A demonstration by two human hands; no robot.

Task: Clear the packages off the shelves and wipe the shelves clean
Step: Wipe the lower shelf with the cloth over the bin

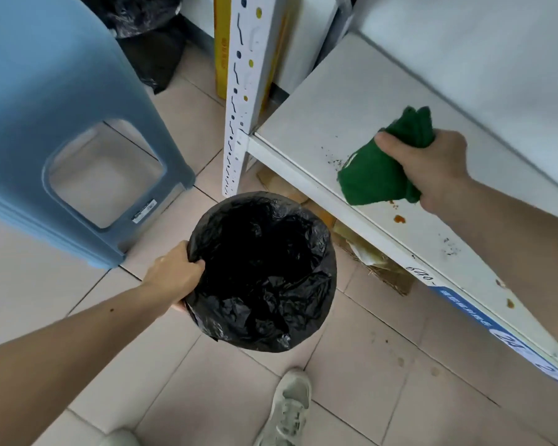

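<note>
The right hand (432,169) squeezed the green cloth (377,175) on the shelf (335,101). Crumbs (335,160) lay at nine o'clock, toward the bin (261,272) the left hand (174,275) gripped.

Pale beige floor tiles (351,381) with dark grout lines run under a blue plastic stool (45,123); a white perforated upright post (239,91) stands beside a yellow panel (221,59).

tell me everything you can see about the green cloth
The green cloth is a dark green, soft-looking rag, bunched and folded. The right hand grips it around the middle, so one end sticks up behind the fingers while the wider end presses on the white shelf near its front edge, beside dark crumbs and orange stains.
</note>
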